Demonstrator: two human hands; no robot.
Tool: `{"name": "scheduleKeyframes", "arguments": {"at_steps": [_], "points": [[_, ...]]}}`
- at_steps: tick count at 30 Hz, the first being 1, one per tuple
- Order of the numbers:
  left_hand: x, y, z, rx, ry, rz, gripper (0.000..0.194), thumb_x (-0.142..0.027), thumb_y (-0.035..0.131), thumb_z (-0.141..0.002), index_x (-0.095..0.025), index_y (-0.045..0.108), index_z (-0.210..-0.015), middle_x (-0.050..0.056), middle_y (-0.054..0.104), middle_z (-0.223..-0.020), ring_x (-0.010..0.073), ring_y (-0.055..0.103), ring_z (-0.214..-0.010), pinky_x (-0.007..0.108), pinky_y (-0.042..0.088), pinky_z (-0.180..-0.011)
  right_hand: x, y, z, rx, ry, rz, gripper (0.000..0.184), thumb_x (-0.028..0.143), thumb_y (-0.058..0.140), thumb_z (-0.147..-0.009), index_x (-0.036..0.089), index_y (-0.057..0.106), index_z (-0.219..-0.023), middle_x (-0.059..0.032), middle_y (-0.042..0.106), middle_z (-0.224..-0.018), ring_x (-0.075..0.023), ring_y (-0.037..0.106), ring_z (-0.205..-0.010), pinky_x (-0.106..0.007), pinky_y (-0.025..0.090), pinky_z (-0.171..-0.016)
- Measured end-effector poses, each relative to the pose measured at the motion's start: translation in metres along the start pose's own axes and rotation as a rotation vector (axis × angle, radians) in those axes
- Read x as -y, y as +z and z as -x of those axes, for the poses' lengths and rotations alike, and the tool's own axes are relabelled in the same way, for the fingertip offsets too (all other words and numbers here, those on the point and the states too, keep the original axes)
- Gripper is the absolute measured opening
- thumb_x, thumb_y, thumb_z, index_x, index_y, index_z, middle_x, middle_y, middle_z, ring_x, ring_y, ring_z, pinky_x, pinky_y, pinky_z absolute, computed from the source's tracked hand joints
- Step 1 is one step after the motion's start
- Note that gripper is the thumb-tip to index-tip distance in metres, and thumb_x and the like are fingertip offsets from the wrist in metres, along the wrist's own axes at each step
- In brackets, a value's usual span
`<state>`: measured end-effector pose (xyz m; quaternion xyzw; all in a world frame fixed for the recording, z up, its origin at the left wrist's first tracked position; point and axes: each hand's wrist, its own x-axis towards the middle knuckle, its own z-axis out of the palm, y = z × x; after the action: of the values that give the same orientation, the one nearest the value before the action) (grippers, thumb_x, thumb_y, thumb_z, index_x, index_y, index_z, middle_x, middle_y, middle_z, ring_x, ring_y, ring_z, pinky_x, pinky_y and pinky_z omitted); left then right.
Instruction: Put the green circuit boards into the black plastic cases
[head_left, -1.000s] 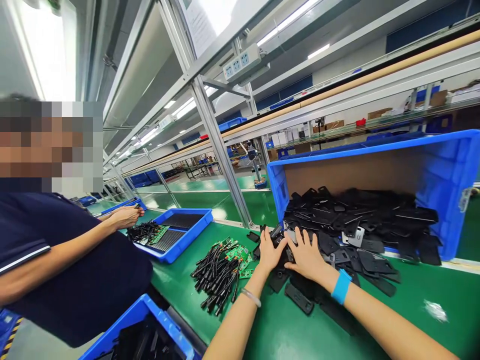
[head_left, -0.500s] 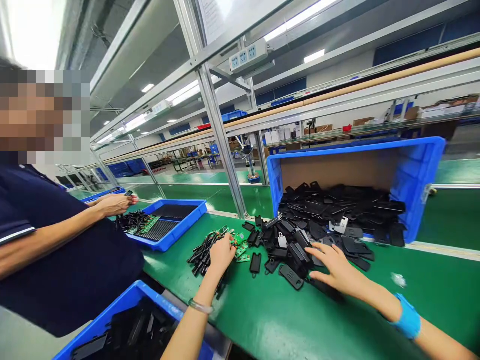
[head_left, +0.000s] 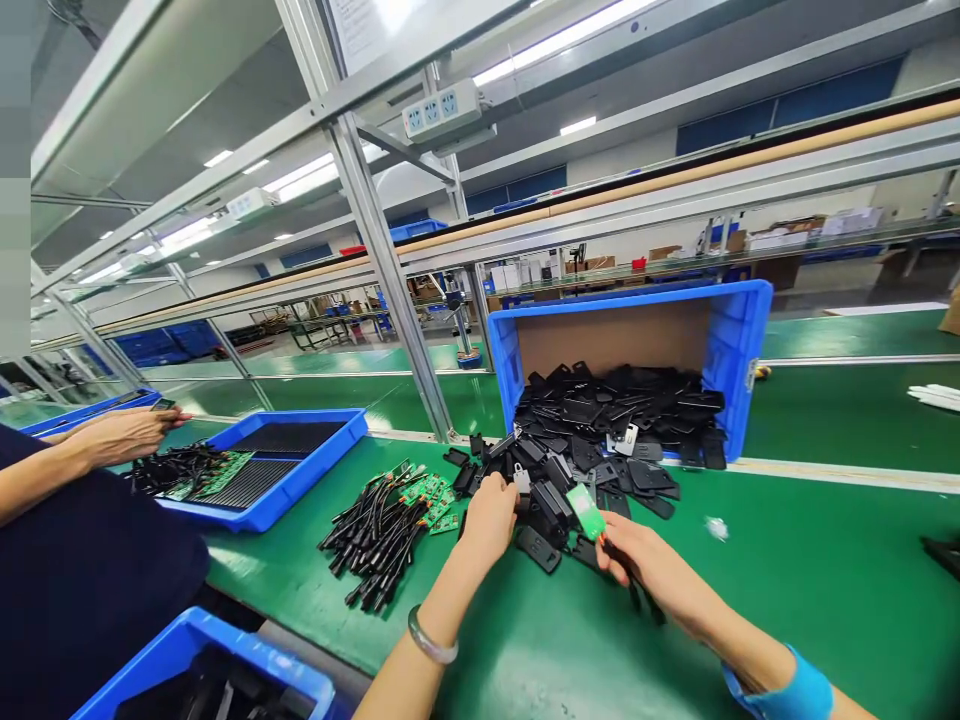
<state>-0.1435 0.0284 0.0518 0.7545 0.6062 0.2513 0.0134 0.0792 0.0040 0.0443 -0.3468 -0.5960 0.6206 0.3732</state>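
My right hand is closed on a green circuit board with a black cable that trails below the fingers. The board is raised above the table, in front of loose black plastic casings. At the left edge of those casings is my left hand, fingers drawn together and pointing down; whatever they grip is hidden. To its left lies a heap of black cables with green circuit boards at their ends.
A blue crate on its side spills black casings onto the green table. A blue tray and a co-worker's hands are at left. Another blue bin stands at the lower left. Metal posts rise behind.
My left hand has moved right, from the circuit boards to the casings. My right hand, open over the casings before, now holds a circuit board. The view has swung right.
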Motion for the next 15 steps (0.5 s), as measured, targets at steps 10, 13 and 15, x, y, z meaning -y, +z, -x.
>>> {"name": "scheduleKeyframes", "arguments": {"at_steps": [10,13,15], "points": [[0.019,0.002,-0.013,-0.023,-0.006,0.077,0.030,-0.016,0.064,-0.068,-0.022,0.056,-0.096,0.006,0.052,-0.101,0.0250,0.049,-0.098,0.041,0.040,-0.086,-0.020,-0.064,0.008,-0.316,-0.124,0.393,0.035,0.051,0.041,-0.084,0.022,0.056,-0.096,-0.0032,0.060,-0.077,-0.0138,0.049,-0.059,-0.024,0.042,-0.050],[0.020,0.014,-0.015,0.006,-0.030,0.116,0.040,-0.011,0.072,-0.055,-0.021,0.060,-0.091,0.008,0.053,-0.102,0.0308,0.046,-0.104,0.049,0.034,-0.090,-0.024,-0.066,0.010,-0.287,-0.114,0.453,0.036,0.047,0.043,-0.085,0.023,0.056,-0.108,-0.0038,0.060,-0.078,-0.0156,0.052,-0.061,-0.024,0.044,-0.049],[0.023,0.016,-0.016,-0.013,-0.055,0.175,0.032,-0.011,0.071,-0.054,-0.021,0.062,-0.083,0.008,0.054,-0.102,0.0315,0.045,-0.107,0.051,0.030,-0.093,-0.023,-0.066,0.011,-0.260,-0.101,0.487,0.038,0.046,0.045,-0.085,0.023,0.056,-0.114,-0.0030,0.059,-0.073,-0.0168,0.054,-0.061,-0.025,0.045,-0.047]]}}
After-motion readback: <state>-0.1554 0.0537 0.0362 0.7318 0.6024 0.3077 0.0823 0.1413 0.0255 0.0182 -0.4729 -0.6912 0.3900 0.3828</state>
